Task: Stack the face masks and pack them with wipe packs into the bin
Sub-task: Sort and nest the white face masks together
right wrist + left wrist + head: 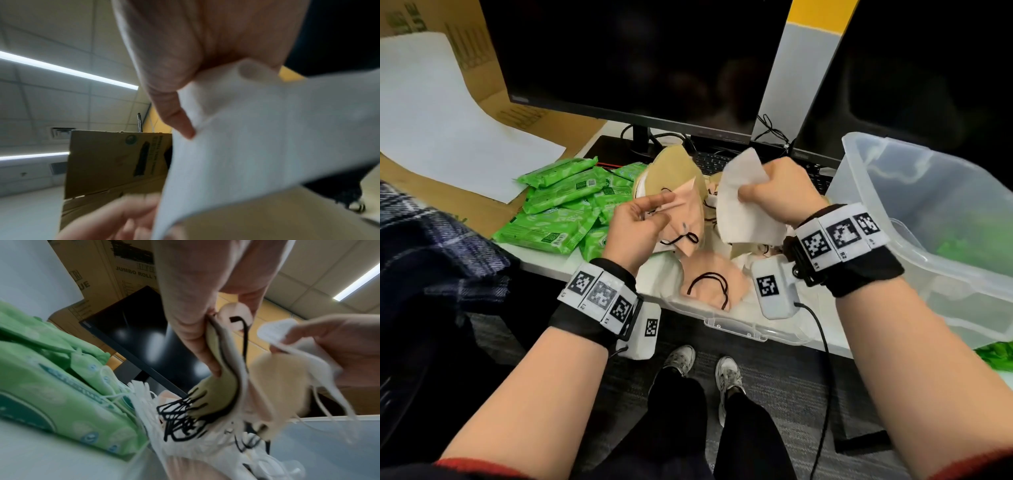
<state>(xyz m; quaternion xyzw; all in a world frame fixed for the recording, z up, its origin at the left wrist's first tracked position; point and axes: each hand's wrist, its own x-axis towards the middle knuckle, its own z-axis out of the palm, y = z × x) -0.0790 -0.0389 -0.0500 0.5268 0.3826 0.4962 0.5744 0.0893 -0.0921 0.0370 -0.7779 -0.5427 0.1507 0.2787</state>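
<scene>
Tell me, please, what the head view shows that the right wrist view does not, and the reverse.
Only the head view shows the green wipe packs piled on the desk, the clear bin on the right, the left hand holding a peach mask, and loose masks below. Only the right wrist view shows ceiling lights and an upright cardboard box. Both show the right hand gripping a white mask.
</scene>
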